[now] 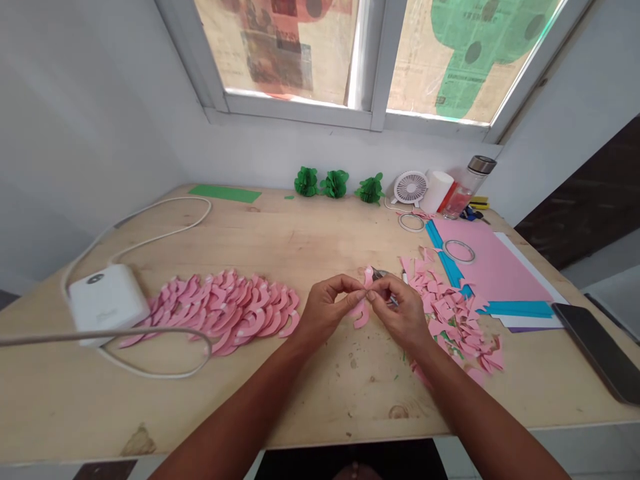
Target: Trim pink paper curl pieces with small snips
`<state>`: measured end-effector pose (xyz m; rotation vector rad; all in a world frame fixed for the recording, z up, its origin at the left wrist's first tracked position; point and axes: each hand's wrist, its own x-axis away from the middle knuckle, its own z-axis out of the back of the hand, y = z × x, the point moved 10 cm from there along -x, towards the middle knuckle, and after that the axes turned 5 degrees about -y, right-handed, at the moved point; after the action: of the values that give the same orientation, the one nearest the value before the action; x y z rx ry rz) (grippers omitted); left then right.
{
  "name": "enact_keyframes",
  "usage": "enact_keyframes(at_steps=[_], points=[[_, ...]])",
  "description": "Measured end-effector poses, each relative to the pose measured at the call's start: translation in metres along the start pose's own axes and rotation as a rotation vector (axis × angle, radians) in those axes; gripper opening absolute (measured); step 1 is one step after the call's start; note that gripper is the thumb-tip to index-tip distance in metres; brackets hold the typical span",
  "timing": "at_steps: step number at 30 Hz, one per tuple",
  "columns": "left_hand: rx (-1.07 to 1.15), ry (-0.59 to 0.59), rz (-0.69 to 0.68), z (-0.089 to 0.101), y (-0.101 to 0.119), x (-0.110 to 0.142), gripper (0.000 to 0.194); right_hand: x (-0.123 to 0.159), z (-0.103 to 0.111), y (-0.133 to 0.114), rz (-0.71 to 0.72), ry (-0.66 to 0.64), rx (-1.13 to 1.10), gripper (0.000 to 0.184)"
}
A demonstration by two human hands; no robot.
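Observation:
In the head view, my left hand (327,305) and my right hand (404,315) meet over the middle of the table, thumbs and forefingers pinched close together. Between their fingertips is a curved strip of pink paper (361,319), its lower end hanging below the fingers. By my right hand a grey metal tool (379,273) shows in part; its kind is hidden, and I cannot tell whether the hand holds it. A pile of curved pink paper strips (240,307) lies left of my left hand. Pink paper scraps (455,313) are heaped beside my right hand.
A white power bank (107,300) with a looping cable lies at left. Green paper flowers (335,183), a small fan (411,187) and a bottle (463,193) line the wall. Pink sheets (505,267), a tape roll (459,251) and a phone (597,350) are at right.

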<state>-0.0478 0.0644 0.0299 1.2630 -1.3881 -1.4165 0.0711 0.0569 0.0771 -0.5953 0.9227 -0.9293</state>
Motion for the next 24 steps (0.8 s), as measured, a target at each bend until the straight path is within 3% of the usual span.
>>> enact_keyframes(at_steps=[12, 24], points=[[0.025, 0.021, 0.043, 0.002, -0.002, 0.001, 0.02, -0.001, 0.004, 0.003, -0.037, 0.018, -0.031, 0.009], [-0.205, 0.106, -0.064, 0.011, 0.015, 0.003, 0.017, 0.001, 0.0, 0.017, -0.125, -0.017, -0.22, 0.013]])
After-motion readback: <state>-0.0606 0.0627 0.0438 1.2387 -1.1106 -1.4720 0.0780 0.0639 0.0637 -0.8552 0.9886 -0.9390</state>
